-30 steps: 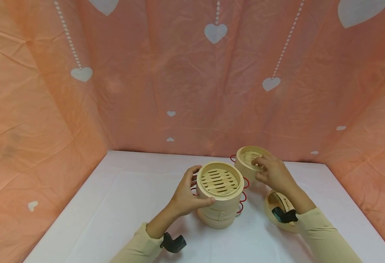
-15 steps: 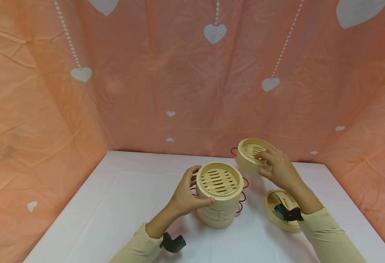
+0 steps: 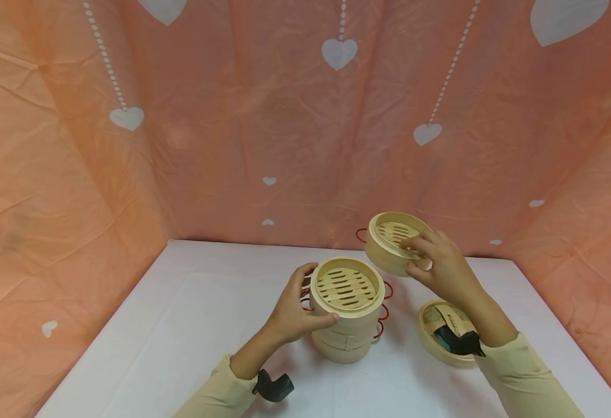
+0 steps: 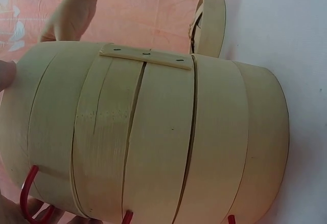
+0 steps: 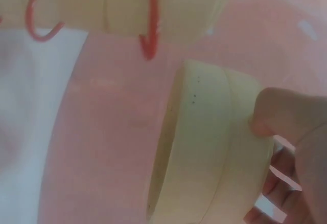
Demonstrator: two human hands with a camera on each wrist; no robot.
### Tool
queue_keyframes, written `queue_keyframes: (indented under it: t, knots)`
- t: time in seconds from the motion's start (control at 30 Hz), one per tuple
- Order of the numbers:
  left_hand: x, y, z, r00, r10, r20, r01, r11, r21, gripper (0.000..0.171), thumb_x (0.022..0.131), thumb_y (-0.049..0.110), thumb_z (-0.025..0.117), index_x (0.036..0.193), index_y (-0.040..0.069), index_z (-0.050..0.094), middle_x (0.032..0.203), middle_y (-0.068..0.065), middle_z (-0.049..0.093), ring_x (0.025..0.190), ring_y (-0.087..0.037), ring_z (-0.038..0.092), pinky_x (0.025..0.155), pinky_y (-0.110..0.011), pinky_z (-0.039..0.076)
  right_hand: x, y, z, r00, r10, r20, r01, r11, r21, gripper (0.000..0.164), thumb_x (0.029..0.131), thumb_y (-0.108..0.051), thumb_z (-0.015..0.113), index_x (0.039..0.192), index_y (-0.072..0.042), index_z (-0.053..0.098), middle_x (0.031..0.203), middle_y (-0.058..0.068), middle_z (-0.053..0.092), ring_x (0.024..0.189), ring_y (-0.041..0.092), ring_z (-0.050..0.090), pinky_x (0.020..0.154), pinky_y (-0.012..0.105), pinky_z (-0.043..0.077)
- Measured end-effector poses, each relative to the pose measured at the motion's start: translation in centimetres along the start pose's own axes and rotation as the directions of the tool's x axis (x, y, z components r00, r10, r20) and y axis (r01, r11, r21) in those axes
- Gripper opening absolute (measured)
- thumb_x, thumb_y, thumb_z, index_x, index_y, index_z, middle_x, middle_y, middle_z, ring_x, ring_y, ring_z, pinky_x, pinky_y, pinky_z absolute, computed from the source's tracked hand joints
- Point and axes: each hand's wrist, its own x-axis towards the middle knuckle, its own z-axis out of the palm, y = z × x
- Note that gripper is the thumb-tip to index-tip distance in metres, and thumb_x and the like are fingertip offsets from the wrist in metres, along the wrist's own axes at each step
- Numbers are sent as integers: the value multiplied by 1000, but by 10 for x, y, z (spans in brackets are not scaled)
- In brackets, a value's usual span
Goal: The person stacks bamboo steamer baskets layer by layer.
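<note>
A stack of bamboo steamer baskets [image 3: 344, 342] with red side loops stands upright on the table, its slatted top basket facing up. My left hand [image 3: 295, 310] grips it near the top, thumb at the front and fingers round the left side. In the left wrist view the banded wall of the stack [image 4: 163, 132] fills most of the picture. Behind and right of it, my right hand [image 3: 446, 267] pinches the rim of a single steamer basket [image 3: 380, 255], which hangs tilted above the table. From the right wrist, the thumb presses on this basket's outer wall [image 5: 204, 142].
A round bamboo lid [image 3: 430, 345] with a flat strip across it lies on the table under the right wrist. White cloth covers the table [image 3: 221, 278]. An orange curtain [image 3: 305, 145] with white hearts encloses the back and sides.
The right hand has lifted its steamer basket off the table, and the basket has then shifted slightly left towards the stack. My left hand keeps its grip in the same place.
</note>
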Motion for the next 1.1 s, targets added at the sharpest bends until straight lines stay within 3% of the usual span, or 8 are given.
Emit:
queue_keyframes:
  t: [0.3,0.73,1.1]
  knots:
    - [-1,-2,-1,1000,13,3,-13,1000,-24,94,66,23,85,144,19,34,134,-11,49,115,-31,55,73,-29,53,3,-16,-7,999,-38,-22,38,999,17,34,67,1,71,98,-11,69,91,0,62,87,17,48,75,34,37]
    - [0,-3,-2,999,30,18,-29,999,-36,95,65,22,86,144,17,34,134,-12,50,114,-30,56,73,-32,54,3,-41,-14,990,-130,-50,133,989,57,35,67,2,72,99,-12,70,90,-3,60,88,14,46,75,27,35]
    - [-1,-3,-3,1000,25,19,-23,997,-70,92,66,19,85,143,15,35,138,-9,46,125,-30,50,87,-36,52,2,-59,-14,982,-185,-40,187,978,90,35,68,0,72,100,-15,70,92,-4,59,91,13,46,77,27,38]
